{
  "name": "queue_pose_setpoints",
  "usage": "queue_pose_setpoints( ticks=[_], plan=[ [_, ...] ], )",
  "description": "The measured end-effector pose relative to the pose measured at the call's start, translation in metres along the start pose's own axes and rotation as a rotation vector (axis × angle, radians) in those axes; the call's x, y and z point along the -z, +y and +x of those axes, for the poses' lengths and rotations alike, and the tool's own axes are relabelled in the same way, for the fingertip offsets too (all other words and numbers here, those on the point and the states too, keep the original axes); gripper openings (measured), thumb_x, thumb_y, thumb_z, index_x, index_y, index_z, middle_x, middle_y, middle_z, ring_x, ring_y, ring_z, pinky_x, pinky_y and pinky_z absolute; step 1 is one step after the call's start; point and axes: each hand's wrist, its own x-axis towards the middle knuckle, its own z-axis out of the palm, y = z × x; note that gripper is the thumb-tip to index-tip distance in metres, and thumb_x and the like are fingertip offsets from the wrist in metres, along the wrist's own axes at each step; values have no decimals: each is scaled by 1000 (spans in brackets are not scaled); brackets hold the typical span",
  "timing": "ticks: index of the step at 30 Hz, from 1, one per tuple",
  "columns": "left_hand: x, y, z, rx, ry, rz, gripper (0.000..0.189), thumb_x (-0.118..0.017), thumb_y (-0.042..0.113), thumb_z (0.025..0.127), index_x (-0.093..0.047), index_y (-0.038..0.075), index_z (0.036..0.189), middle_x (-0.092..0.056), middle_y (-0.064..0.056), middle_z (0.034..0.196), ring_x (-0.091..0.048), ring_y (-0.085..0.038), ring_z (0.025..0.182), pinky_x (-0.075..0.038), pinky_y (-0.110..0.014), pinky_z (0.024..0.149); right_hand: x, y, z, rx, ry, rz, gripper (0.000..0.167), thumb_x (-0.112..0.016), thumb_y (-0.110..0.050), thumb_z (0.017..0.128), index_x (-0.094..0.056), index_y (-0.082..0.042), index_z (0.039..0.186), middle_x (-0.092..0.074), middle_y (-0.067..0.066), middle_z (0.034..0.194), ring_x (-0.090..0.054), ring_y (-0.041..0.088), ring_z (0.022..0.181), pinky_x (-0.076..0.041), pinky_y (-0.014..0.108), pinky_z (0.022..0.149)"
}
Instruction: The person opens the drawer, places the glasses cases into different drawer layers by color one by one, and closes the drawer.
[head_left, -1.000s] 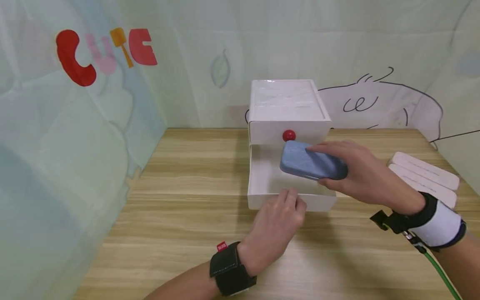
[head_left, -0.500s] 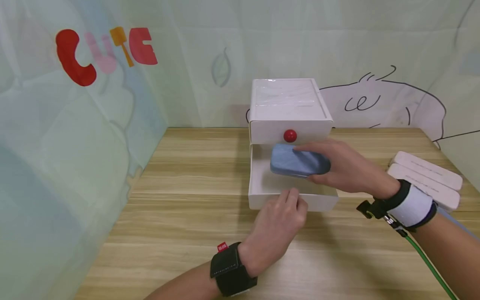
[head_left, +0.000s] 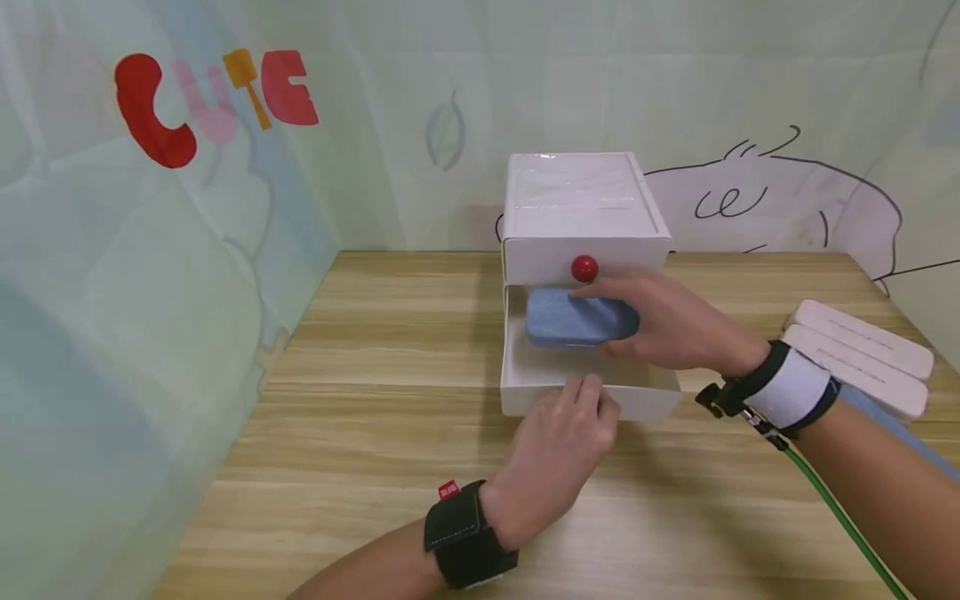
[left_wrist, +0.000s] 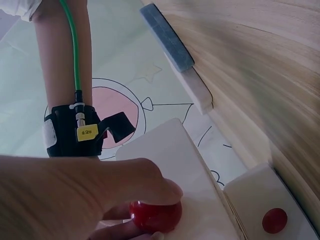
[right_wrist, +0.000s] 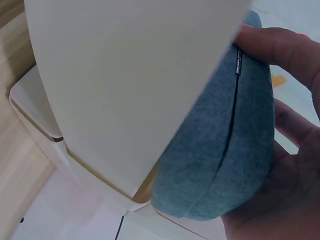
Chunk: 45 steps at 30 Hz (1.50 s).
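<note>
A small white drawer cabinet point(head_left: 573, 196) stands at the back of the table. Its lower drawer point(head_left: 517, 400) is pulled out, and my left hand point(head_left: 555, 467) is at the drawer's front. In the left wrist view, thumb and fingers pinch the drawer's round red knob point(left_wrist: 157, 217). My right hand point(head_left: 667, 321) grips a blue glasses case point(head_left: 562, 318) by its right end, over the drawer and just below the upper drawer's red knob point(head_left: 585, 268). In the right wrist view, the case's seam and metal hinge show, partly hidden behind a drawer wall point(right_wrist: 115, 80).
Two white cases with script lettering point(head_left: 862, 358) lie side by side at the right of the wooden table point(head_left: 360, 450), with a blue piece partly under them. A printed fabric backdrop point(head_left: 390, 125) rises behind and at the left.
My right hand has carried the glasses case left and into the space above the pulled-out drawer. The left hand keeps its hold on the knob, and the drawer has not visibly moved.
</note>
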Motion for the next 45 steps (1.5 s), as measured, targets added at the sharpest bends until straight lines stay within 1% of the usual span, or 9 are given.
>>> queue_pose_setpoints(
  ticks=[3, 11, 18, 23, 25, 29, 38, 41, 45],
  plan=[
    [0, 0, 0, -3, 1, -4, 14, -69, 11, 90, -74, 14, 102, -58, 2, 87, -58, -9, 76, -47, -19, 57, -1, -1, 1, -12, -4, -10, 63, -86, -13, 78, -64, -16, 137, -61, 16, 139, -57, 31, 112, -51, 50, 94],
    [-1, 1, 0, -5, 1, 6, 14, -69, 11, 90, -74, 14, 102, -59, 2, 87, -58, -9, 76, -47, -19, 57, -10, 2, 8, 2, -17, -1, 65, -88, -15, 78, -64, -17, 138, -62, 15, 137, -58, 31, 111, -52, 50, 95],
    [-2, 1, -1, -4, -7, -7, 14, -70, 10, 89, -74, 14, 102, -59, 2, 88, -59, -9, 77, -49, -18, 58, -22, 11, 17, 14, -42, 12, 66, -90, -12, 75, -65, -13, 136, -63, 16, 137, -60, 29, 113, -52, 50, 97],
    [-1, 0, -2, 4, -12, 9, 16, -71, 11, 88, -74, 13, 103, -58, 2, 87, -58, -9, 77, -48, -17, 59, -30, 12, 23, 30, -56, 5, 66, -90, -15, 75, -65, -13, 137, -64, 16, 137, -62, 28, 114, -52, 49, 99],
    [-1, -1, -2, 5, -12, 7, 16, -70, 10, 88, -74, 13, 103, -58, 2, 86, -58, -9, 76, -48, -17, 59, -31, 12, 24, 23, -59, 7, 67, -90, -16, 75, -65, -14, 137, -64, 16, 138, -61, 27, 113, -52, 49, 99],
    [-1, 0, -2, 0, -12, -5, 16, -69, 9, 89, -74, 13, 104, -58, 1, 87, -59, -10, 77, -48, -18, 58, -34, 12, 24, 5, -65, 4, 68, -91, -17, 74, -65, -14, 137, -63, 14, 139, -60, 27, 113, -51, 50, 100],
    [-1, 0, -1, -4, -20, -20, 16, -70, 10, 89, -74, 13, 104, -60, 1, 88, -61, -9, 78, -49, -19, 58, -38, 15, 24, -11, -78, -1, 70, -90, -16, 76, -62, -15, 141, -57, 13, 147, -55, 28, 120, -47, 52, 106],
    [-1, 1, 0, -5, -23, -21, 15, -70, 11, 90, -75, 14, 104, -60, 1, 88, -61, -9, 78, -49, -19, 57, -39, 17, 23, -10, -75, -5, 69, -89, -16, 77, -62, -14, 141, -58, 13, 147, -55, 28, 119, -48, 51, 105],
    [-1, 0, 0, -7, -26, -20, 15, -71, 11, 90, -75, 14, 104, -60, 1, 88, -61, -9, 79, -50, -19, 57, -39, 19, 23, -6, -64, -18, 64, -89, -16, 78, -65, -14, 138, -62, 13, 141, -55, 26, 114, -48, 48, 101]
  ],
)
